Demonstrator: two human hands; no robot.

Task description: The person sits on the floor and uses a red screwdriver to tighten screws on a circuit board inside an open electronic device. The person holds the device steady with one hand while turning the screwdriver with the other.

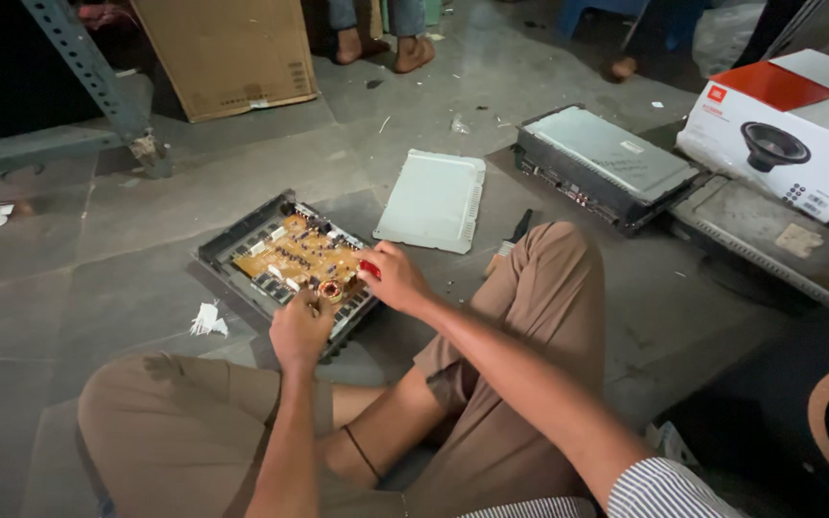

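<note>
An opened black amplifier chassis [232, 240] lies on the floor in front of my crossed legs, its yellow circuit board [295, 254] exposed. My left hand [299, 331] rests on the chassis's near edge, next to a copper coil [329, 289]. My right hand [393, 278] is closed around a small red-handled tool [369, 270] held over the board's right side. The tool's tip is hidden by my fingers.
A pale metal cover plate [432, 200] lies beyond the chassis. Two closed amplifiers [606, 165] [769, 240] and a speaker box [789, 129] sit to the right. A cardboard box [227, 53], a metal rack leg [88, 67] and another person's bare feet [381, 48] are behind.
</note>
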